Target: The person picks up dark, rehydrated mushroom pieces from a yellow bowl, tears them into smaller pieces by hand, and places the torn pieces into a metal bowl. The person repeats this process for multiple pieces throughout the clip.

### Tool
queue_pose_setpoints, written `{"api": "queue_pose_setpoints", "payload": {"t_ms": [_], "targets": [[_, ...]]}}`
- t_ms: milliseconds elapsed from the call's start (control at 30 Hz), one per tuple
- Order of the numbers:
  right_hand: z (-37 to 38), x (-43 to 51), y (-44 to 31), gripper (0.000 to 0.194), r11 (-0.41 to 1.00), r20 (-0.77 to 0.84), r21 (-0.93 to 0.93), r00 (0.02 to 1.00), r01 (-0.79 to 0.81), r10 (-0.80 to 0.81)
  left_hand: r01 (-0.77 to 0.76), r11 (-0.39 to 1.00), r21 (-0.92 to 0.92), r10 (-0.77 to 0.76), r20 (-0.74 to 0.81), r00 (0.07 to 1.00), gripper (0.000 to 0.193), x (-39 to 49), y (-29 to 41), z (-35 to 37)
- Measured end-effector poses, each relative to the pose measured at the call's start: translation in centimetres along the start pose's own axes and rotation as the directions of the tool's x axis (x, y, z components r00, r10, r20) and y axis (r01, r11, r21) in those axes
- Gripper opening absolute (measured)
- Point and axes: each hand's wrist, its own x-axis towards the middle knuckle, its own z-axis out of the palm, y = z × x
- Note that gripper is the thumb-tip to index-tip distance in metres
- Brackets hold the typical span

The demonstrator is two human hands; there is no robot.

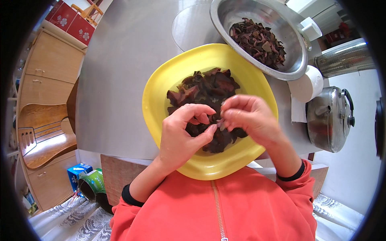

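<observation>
A yellow plastic basin (pixel 159 81) stands at the near edge of the metal table, with dark reddish-brown wood ear mushrooms (pixel 220 82) lying in water inside it. Over the basin, my left hand (pixel 188 129) has its thumb and forefinger apart, the thumb tip near a small pale piece (pixel 221 124). My right hand (pixel 248 119) is slightly blurred, its fingers curled on that small piece. Behind the basin on the right, a steel bowl (pixel 294 54) holds a heap of torn wood ear strips (pixel 259 42).
A toilet paper roll (pixel 307 84), a steel kettle (pixel 327 119) and a mesh cylinder (pixel 345 58) are at the right. The metal table (pixel 117 81) extends left and behind the basin. At the left stand a wooden chair (pixel 48 132) and cabinets (pixel 51 57).
</observation>
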Motion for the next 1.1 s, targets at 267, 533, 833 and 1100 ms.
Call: {"api": "queue_pose_setpoints", "payload": {"t_ms": [267, 533, 833, 1100], "targets": [[-9.2, 4.9, -10.3, 0.023, 0.544, -0.175, -0.72, 0.646, 0.431, -0.743, 0.125, 0.988, -0.089, -0.132, -0.077, 0.988, 0.014, 0.2, 0.1, 0.1], [-6.7, 3.2, -4.4, 0.012, 0.186, -0.006, -0.961, 0.653, 0.207, -0.757, 0.157, 0.987, -0.02, -0.158, -0.046, 0.986, 0.01, 0.4, 0.1, -0.1], [-2.7, 0.0, 0.9, 0.011, -0.262, 0.344, -0.916, 0.93, 0.302, -0.128, 0.144, 0.99, -0.012, -0.144, -0.05, 0.988, 0.01, 0.4, 0.0, -0.2], [-3.6, 1.3, 2.0, 0.013, -0.368, 0.289, -0.902, 0.949, 0.225, -0.128, 0.135, 0.99, -0.032, -0.136, -0.027, 0.99, 0.01, 0.3, -0.1, -0.1]]}}
